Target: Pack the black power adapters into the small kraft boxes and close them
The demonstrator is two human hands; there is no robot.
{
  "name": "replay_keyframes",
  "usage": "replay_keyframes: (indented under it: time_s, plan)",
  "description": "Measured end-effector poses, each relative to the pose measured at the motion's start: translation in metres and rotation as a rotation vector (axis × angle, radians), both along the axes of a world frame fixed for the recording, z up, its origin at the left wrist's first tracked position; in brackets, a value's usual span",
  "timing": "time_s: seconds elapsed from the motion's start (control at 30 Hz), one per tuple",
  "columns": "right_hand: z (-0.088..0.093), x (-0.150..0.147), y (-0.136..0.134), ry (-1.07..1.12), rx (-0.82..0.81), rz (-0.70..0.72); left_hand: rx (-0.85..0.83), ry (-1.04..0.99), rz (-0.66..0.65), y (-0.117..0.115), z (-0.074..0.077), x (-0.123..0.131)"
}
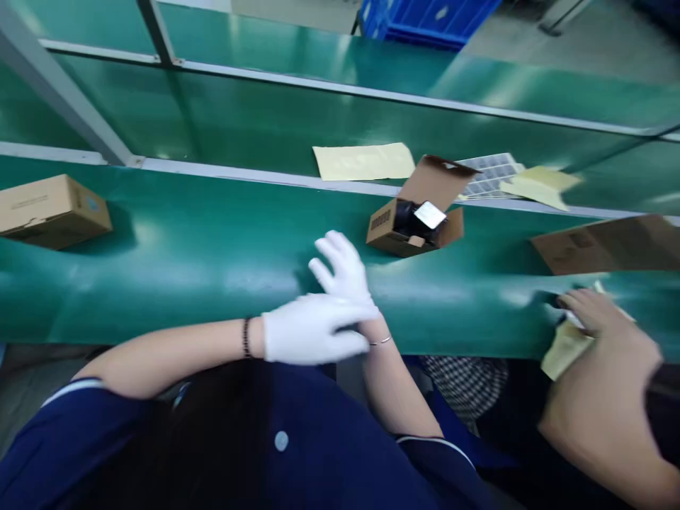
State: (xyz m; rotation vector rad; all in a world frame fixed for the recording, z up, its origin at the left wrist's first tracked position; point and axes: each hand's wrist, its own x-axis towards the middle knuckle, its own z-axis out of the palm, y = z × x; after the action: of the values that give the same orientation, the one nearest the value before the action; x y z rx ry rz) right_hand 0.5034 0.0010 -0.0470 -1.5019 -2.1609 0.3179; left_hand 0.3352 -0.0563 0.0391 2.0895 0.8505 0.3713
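Both my hands wear white gloves and are over the green work surface, slightly blurred. My left hand [314, 329] reaches across my right wrist, fingers stretched out and thumb apart, touching or just over the glove's cuff. Nothing shows in it. My right hand [343, 269] is tilted up with its fingers spread and holds nothing. Beyond it and to the right stands an open cardboard box [387, 227], its lid flap raised. Inside sits a black item [406, 218] with a white label [430, 214] on top.
At the left lies a closed cardboard box [47, 211]. A yellowish paper sheet [366, 161], a label sheet [491, 173] and more yellow paper [545, 183] lie along the back rail. To the right, a co-worker's bare hand [598, 312] holds paper near another cardboard box [610, 246].
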Motion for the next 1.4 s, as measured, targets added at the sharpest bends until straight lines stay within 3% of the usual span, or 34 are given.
replay_keyframes:
  time_s: [0.1, 0.13, 0.2, 0.33, 0.43, 0.53, 0.6, 0.73, 0.83, 0.93, 1.03, 1.23, 1.4]
  plan:
    - [0.024, 0.057, 0.023, -0.137, 0.137, -0.495, -0.189, -0.015, 0.141, 0.012, -0.018, -0.029]
    - [0.03, 0.071, 0.031, -0.193, 0.136, -0.61, -0.247, -0.011, 0.181, 0.013, -0.024, -0.038]
    - [0.035, 0.089, 0.043, -0.296, 0.084, -0.695, -0.275, 0.006, 0.204, 0.012, -0.032, -0.05]
    - [0.03, 0.078, 0.046, -0.399, 0.034, -0.565, -0.11, 0.043, 0.161, 0.011, -0.036, -0.05]
    - [0.032, 0.042, 0.024, -0.399, 0.04, -0.439, 0.183, 0.028, 0.182, 0.02, -0.032, -0.045]
    - [0.046, 0.0, -0.009, -0.406, -0.006, -0.276, 0.563, 0.095, 0.319, 0.036, -0.025, -0.046]
    - [0.061, -0.022, -0.026, -0.365, -0.089, -0.151, 0.694, 0.208, 0.359, 0.046, -0.02, -0.053]
    - [0.088, -0.046, -0.031, -0.281, -0.276, -0.061, 0.665, 0.427, 0.248, 0.055, -0.007, -0.079]
    - [0.096, -0.053, -0.013, -0.421, -0.314, 0.003, 0.606, 0.488, 0.133, 0.053, 0.001, -0.091]
    - [0.096, -0.052, 0.005, -0.514, -0.338, 0.012, 0.567, 0.533, 0.139, 0.054, 0.005, -0.087]
    - [0.09, -0.042, 0.013, -0.437, -0.307, -0.028, 0.522, 0.526, 0.217, 0.06, 0.003, -0.077]
    - [0.073, -0.021, 0.003, -0.262, -0.145, -0.091, 0.476, 0.357, 0.214, 0.07, -0.009, -0.073]
    - [0.075, -0.016, -0.001, -0.422, -0.111, -0.062, 0.493, 0.338, 0.207, 0.058, -0.011, -0.062]
